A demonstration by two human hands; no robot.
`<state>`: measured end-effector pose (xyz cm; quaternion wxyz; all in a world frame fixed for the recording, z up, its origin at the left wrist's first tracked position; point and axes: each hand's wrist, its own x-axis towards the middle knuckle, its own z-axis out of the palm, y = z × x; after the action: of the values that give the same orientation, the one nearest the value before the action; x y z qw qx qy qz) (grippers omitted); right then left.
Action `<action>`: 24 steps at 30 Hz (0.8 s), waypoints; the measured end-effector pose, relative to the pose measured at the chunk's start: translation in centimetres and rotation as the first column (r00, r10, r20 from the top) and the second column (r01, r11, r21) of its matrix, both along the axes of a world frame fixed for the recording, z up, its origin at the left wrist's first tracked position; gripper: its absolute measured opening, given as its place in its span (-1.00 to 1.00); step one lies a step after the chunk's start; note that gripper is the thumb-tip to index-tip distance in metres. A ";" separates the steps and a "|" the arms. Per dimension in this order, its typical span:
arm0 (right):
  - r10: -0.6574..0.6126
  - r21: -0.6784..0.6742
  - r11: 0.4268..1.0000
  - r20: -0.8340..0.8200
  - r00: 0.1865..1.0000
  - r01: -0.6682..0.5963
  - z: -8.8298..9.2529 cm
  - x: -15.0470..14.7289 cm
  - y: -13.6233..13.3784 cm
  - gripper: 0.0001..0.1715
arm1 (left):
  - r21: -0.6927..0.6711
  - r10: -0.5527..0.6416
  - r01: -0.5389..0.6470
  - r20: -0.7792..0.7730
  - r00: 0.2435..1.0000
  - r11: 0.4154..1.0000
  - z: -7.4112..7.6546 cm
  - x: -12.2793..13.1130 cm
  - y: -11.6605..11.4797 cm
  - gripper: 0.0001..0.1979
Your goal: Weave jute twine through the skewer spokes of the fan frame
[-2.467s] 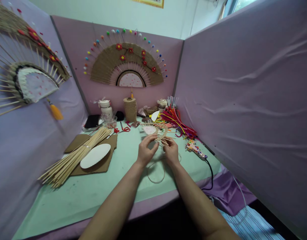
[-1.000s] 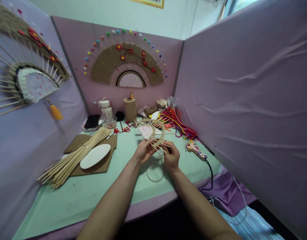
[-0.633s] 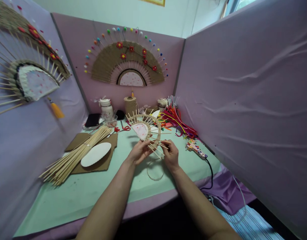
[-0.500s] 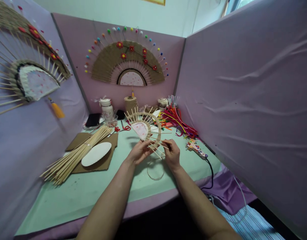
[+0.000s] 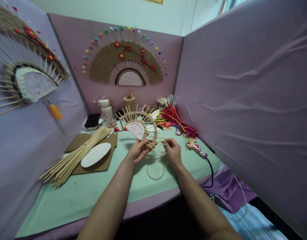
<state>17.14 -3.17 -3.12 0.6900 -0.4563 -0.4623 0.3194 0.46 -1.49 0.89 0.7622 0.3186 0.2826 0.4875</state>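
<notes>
My left hand grips the lower edge of a small half-round fan made of thin sticks with twine woven through them. A pale, red-spotted panel forms its centre, and the stick ends fan out beyond the twine band. At the fan's right side my right hand is closed in a pinch by the stick tips, with twine at its fingers; the exact pinch point is partly hidden. From there the loose twine drops in a loop onto the green tabletop.
Left lie a bundle of sticks, a white oval card and cardboard. Behind are a bottle, a twine spool and coloured pipe cleaners. A corded glue gun lies right. A finished fan hangs on the back partition.
The fan has shifted slightly left and tilted in my left hand. My right hand has drawn a little away from the twine band toward the stick tips.
</notes>
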 end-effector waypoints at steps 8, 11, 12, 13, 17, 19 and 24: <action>0.131 0.065 0.990 -0.157 0.979 -0.122 1.5 2.2 -0.3 -0.68 | -0.025 0.050 -0.051 -0.026 0.998 0.998 -0.1 -0.4 0.5 -0.80; 0.078 0.083 0.994 -0.091 0.993 -0.070 2.0 2.4 -0.4 -0.70 | -0.024 0.044 -0.045 -0.051 0.998 0.999 0.1 -0.2 0.3 -0.79; 0.051 0.083 0.996 -0.079 0.996 -0.045 2.1 2.4 -0.3 -0.70 | -0.024 0.038 -0.040 -0.061 0.997 0.999 0.1 -0.1 0.2 -0.79; 0.024 0.080 0.997 -0.073 0.997 -0.018 2.1 2.3 -0.1 -0.70 | -0.025 0.030 -0.032 -0.072 0.997 0.999 0.2 -0.1 0.1 -0.79; -0.028 0.027 0.999 -0.060 0.998 0.030 1.7 1.7 0.7 -0.71 | -0.043 -0.041 0.037 -0.098 0.994 0.998 0.4 0.0 -0.3 -0.82; -0.010 -0.008 1.000 -0.040 0.999 0.009 1.6 1.2 1.1 -0.72 | -0.055 -0.090 0.085 -0.098 0.991 0.995 0.3 0.1 -0.5 -0.83; -0.055 0.032 0.998 0.000 0.998 0.055 1.7 0.2 1.7 -0.75 | -0.095 -0.137 0.129 -0.077 0.988 0.987 -0.1 0.7 -0.7 -0.84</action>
<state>17.33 -1.42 -1.38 0.7054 -0.4580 -0.4549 0.2928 1.12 -2.23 0.78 0.7942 0.3222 0.3137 0.4086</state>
